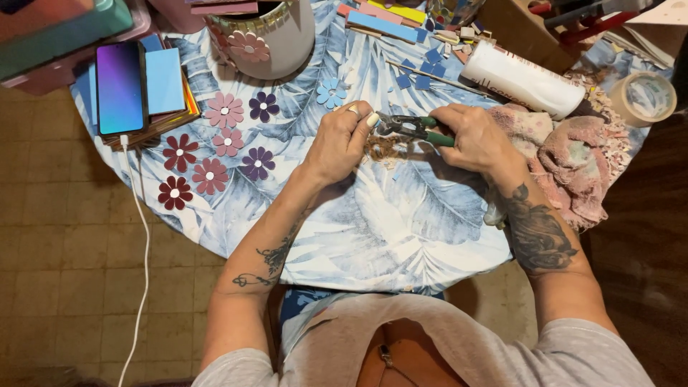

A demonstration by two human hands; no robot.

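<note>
While right hand point(476, 136) grips green-handled pliers point(416, 127) | left hand point(344, 140) pinches jaws | white tube point(522, 79) beyond

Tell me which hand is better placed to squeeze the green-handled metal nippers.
Right hand: it probably suits best, already wrapped around the green-handled metal nippers; the left hand only pinches at their tip.

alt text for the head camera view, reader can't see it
Right hand grips green-handled pliers while the left hand pinches a small piece at their tip, over a leaf-print tablecloth. Flower cutouts and a phone lie left.
</note>
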